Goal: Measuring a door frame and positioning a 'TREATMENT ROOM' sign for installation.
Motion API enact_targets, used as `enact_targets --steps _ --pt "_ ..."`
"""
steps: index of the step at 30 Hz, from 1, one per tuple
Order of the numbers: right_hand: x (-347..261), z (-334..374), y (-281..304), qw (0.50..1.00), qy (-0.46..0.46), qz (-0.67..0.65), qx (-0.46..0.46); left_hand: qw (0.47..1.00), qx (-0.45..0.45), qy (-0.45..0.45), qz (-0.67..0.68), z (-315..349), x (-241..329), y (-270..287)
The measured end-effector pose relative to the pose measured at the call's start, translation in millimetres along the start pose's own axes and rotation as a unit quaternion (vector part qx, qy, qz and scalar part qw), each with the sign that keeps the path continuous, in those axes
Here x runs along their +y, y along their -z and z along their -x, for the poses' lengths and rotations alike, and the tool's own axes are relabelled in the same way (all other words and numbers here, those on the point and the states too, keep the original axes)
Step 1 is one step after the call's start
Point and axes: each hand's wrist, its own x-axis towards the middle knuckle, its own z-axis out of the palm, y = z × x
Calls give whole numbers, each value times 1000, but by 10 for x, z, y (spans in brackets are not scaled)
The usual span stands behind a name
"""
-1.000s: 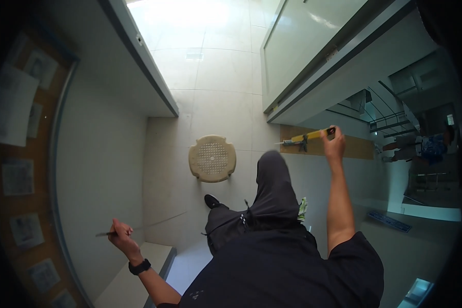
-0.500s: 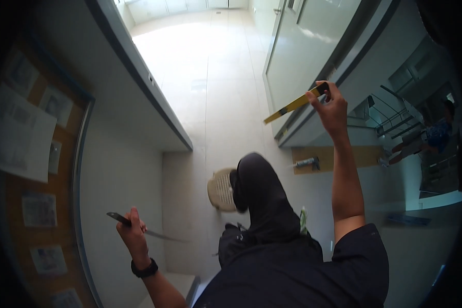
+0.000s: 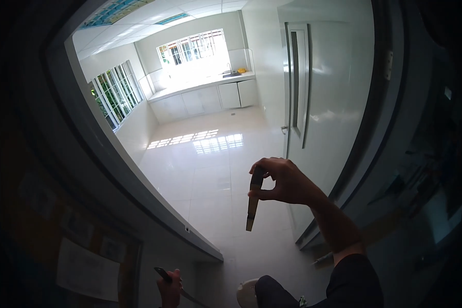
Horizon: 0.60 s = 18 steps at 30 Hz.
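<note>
In front of the doorway, my right hand (image 3: 290, 182) pinches a slim yellow-and-black bar-shaped tool (image 3: 252, 205) between thumb and fingers. The tool hangs nearly upright, its black end in the grip and its yellow end pointing down; I cannot make out its exact kind. Low on the left, my left hand (image 3: 172, 290) is closed round a long thin tool with a dark end (image 3: 162, 274). A narrow strip of it runs out below the hand toward the right. What kind of tool this is does not show clearly.
A white door (image 3: 339, 77) stands swung inward on the right of the door frame (image 3: 54, 97). A beige plastic stool (image 3: 245, 291) is by my leg. A caulking gun (image 3: 323, 259) lies at the lower right. Beyond are a counter (image 3: 203, 87) and barred windows (image 3: 117, 95).
The view has tilted up, showing more of the room beyond. My right hand has swung left in front of the doorway, and its tool now points downward. Both hands keep their hold.
</note>
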Motion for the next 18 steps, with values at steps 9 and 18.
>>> enact_targets --steps 9,18 --pt "-927 -915 437 998 27 23 -51 952 -64 -300 -14 -436 1892 -789" --pt "-1430 -883 349 998 -41 51 -4 948 -224 -226 12 -461 2403 -972"
